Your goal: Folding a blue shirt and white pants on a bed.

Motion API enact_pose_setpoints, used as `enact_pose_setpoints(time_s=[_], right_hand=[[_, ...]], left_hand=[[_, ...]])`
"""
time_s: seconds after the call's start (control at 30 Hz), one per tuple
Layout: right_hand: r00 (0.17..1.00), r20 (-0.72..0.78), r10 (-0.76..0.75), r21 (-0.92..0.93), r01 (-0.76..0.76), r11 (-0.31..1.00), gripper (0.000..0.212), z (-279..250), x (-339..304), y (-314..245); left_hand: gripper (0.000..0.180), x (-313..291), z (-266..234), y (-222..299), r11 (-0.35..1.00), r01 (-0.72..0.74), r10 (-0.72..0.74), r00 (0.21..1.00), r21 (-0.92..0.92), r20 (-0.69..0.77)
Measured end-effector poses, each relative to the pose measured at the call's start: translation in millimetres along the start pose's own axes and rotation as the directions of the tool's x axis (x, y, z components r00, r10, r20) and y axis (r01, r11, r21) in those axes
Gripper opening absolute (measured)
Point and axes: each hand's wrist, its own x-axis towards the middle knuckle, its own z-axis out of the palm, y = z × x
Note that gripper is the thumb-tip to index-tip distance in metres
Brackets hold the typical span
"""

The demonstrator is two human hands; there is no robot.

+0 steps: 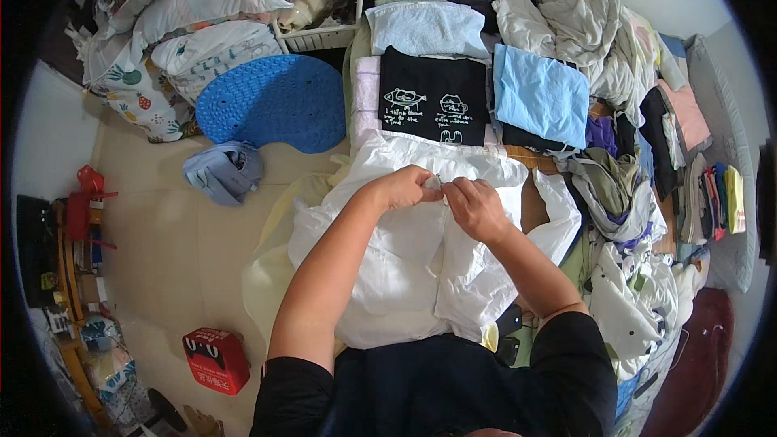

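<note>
A thin white garment (380, 267) lies spread in front of me, its front seam running down toward my body. A sleeve-like part stretches out on the right. Near its upper edge, my left hand (405, 188) pinches the cloth between thumb and fingers. Close against it, my right hand (479, 209) is closed on the same front edge, fingertips almost meeting the left ones. A small pale piece shows between them, too small to make out. Just beyond the garment lies a folded black T-shirt (433, 73) with white line drawings.
Right of the black shirt is a folded light blue cloth (541, 93); behind it lies a pale blue towel (429, 27). Heaped clothes (615, 178) cover the right side. A blue textured mat (271, 105) and a red box (215, 362) are at left. White drawers (320, 39) stand behind.
</note>
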Motion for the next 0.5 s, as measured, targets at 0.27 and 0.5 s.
enact_pose_setpoints(time_s=[0.27, 0.5], right_hand=[[0.972, 0.092, 0.215, 0.139, -0.226, 0.964, 0.014, -2.4, 4.0, -4.8], [0.786, 0.188, 0.590, 0.421, -0.607, 0.674, 0.011, -1.8, 4.3, -4.4]], left_hand=[[0.023, 6.4, -1.5, 9.3, 0.939, 0.133, -0.123, 0.991, 0.318, -0.051], [0.022, 1.0, 4.9, 5.6, 0.986, 0.029, -0.013, 0.995, 0.164, -0.102]])
